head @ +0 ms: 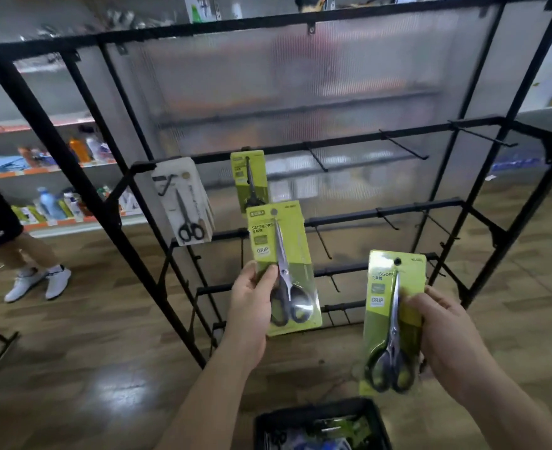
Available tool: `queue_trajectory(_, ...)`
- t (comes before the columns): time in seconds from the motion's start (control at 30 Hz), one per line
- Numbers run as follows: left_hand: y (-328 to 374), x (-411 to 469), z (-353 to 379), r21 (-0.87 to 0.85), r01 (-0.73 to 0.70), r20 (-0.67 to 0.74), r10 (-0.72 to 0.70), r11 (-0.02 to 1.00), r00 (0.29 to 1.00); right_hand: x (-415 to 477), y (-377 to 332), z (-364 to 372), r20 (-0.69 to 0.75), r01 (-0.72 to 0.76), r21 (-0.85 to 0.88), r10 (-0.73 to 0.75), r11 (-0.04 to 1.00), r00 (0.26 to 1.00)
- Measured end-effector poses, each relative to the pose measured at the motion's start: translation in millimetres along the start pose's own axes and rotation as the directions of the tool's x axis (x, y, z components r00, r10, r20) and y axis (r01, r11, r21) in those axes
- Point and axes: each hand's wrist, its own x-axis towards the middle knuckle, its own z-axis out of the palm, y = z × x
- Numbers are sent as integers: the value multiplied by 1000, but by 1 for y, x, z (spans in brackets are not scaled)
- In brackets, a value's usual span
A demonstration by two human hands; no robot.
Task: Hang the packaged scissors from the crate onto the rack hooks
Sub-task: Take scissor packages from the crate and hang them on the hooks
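My left hand (251,300) grips a green scissors pack (287,251) by its lower left edge and holds it upright in front of the black rack (333,144). My right hand (440,332) grips a second green scissors pack (391,323) by its right edge, lower and to the right. On the rack's top bar hang a white scissors pack (185,199) and a green scissors pack (247,177). The black crate (320,423) with more packs sits on the floor at the bottom edge.
Several bare hooks (404,147) stick out from the rack's bars to the right and below. Another person's legs and white shoes (37,280) stand at the left. Store shelves with bottles (57,203) lie behind. A wooden floor surrounds the rack.
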Motion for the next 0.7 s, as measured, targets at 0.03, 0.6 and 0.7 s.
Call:
queue_trajectory(0.03, 3, 7, -10, 61, -6, 15, 5, 998, 1000, 0, 1, 10, -14, 2, 3, -2, 1000, 1000)
queue_trajectory(0.6, 22, 60, -52, 301, -48, 13, 46, 952, 999, 45, -23, 84, 101, 81, -12, -79, 997, 992)
queue_trajectory(0.7, 30, 56, -43, 353, -113, -33, 133, 929, 991, 53, -30, 85, 143, 93, -6, -91, 996, 986)
